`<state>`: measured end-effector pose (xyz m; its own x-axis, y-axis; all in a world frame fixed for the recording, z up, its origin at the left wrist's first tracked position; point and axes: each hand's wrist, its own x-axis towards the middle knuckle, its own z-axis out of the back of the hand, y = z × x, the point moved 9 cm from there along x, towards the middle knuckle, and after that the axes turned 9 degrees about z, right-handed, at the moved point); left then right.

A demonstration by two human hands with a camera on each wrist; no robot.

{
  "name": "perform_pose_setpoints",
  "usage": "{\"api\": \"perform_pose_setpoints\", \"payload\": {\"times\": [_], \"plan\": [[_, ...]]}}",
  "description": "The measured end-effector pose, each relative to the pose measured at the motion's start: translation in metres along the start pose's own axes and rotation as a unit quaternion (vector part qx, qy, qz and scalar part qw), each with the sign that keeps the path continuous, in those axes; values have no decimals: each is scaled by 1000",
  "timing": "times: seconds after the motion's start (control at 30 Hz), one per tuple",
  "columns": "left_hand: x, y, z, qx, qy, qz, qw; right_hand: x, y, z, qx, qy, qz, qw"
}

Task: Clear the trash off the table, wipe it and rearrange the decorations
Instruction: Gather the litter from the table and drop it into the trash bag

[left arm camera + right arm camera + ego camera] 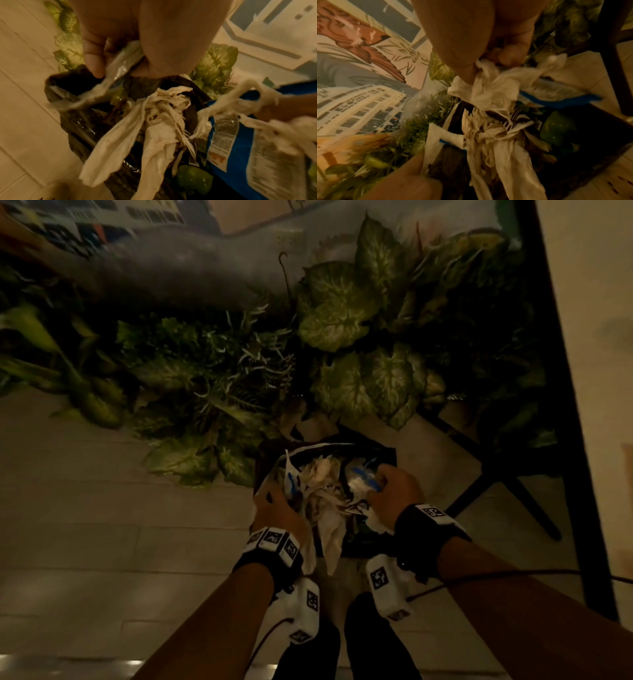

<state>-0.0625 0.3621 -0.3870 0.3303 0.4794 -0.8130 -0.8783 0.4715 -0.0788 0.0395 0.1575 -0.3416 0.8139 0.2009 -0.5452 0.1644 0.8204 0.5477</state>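
A bin lined with a dark bag (383,460) stands on the floor, stuffed with crumpled white paper napkins (322,484). My left hand (274,505) grips a clear plastic wrapper (118,67) at the bin's left rim. My right hand (394,487) clutches a wad of white napkins (489,86) together with a blue snack bag (240,142) over the bin's right side. A long napkin (120,142) hangs over the near rim. A green bottle-like piece (193,178) lies inside the bin.
Leafy green artificial plants (342,313) crowd the floor just behind the bin. A dark chair leg and frame (507,484) stand at the right. A printed mural wall (359,67) rises beyond. Light floor tiles (102,525) spread to the left.
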Motion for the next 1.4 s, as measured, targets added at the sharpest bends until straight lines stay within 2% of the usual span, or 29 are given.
{"api": "perform_pose_setpoints", "payload": {"times": [0.13,0.23,0.43,0.53,0.67,0.83,1.0,1.17,1.4], "plan": [[12,-15,-23,57,-11,-40,997,21,-3,-32,-34,26,21,999],[26,-26,-47,64,17,-78,995,38,-7,-55,-31,37,38,998],[54,-33,-79,86,90,-71,990,67,-19,-78,17,66,57,996],[64,-34,-84,95,111,-71,987,79,-37,-85,15,81,33,996],[79,-37,-87,108,86,-99,985,91,-45,-102,45,95,35,994],[90,-37,-90,124,92,-97,983,99,-39,-103,36,120,60,990],[71,-32,-74,92,109,-91,986,81,-29,-87,56,98,66,991],[40,-28,-49,30,86,-103,991,65,-35,-72,114,48,21,992],[1,-28,-13,-33,45,-121,991,36,-14,-51,135,39,29,990]]}}
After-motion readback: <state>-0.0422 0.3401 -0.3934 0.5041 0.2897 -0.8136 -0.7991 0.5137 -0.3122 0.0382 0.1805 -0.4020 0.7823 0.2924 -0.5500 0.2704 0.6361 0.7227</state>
